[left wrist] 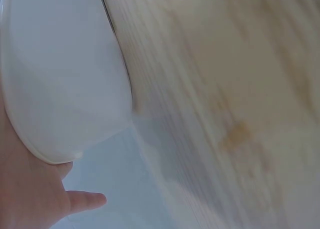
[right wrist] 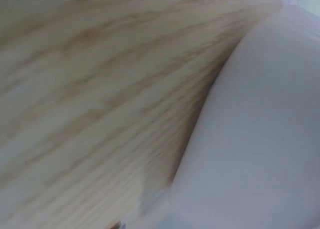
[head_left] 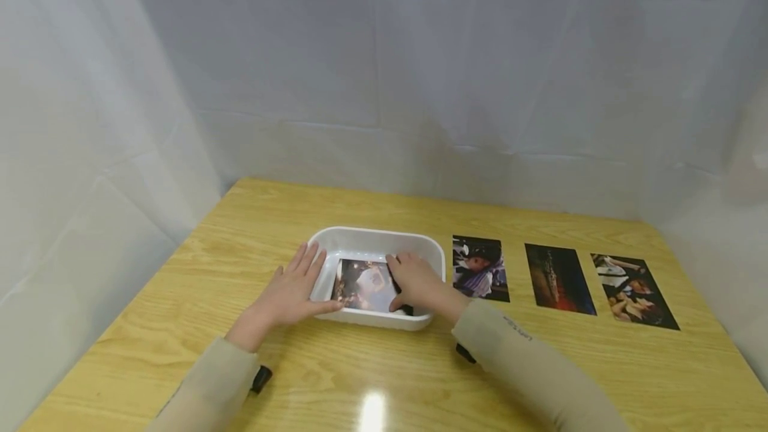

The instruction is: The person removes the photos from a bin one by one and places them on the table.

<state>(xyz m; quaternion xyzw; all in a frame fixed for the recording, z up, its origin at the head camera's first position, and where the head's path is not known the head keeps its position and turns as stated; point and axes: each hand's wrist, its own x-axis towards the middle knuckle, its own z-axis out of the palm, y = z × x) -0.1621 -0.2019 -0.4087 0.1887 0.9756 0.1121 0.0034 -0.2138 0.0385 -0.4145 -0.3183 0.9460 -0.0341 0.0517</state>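
Observation:
A white tray [head_left: 379,317] with rounded corners stands on the table. Inside it lies a photo print [head_left: 369,285] showing a pale shape among dark and warm tones; dark edges show at its right side. My left hand [head_left: 294,289] rests against the tray's left rim, fingers straight and thumb spread along the near rim. The left wrist view shows that hand [left wrist: 30,194] beside the tray wall [left wrist: 65,74]. Reaching over the right rim, my right hand [head_left: 420,283] touches the right part of the print, thumb and fingers apart; whether it pinches it is unclear.
Right of the tray three photo prints lie in a row: one with a person in dark headwear [head_left: 480,269], a dark red-and-blue one [head_left: 560,279], and one with figures [head_left: 636,291]. They lie on a wooden table [head_left: 210,285]. White sheeting [head_left: 384,72] hangs behind it.

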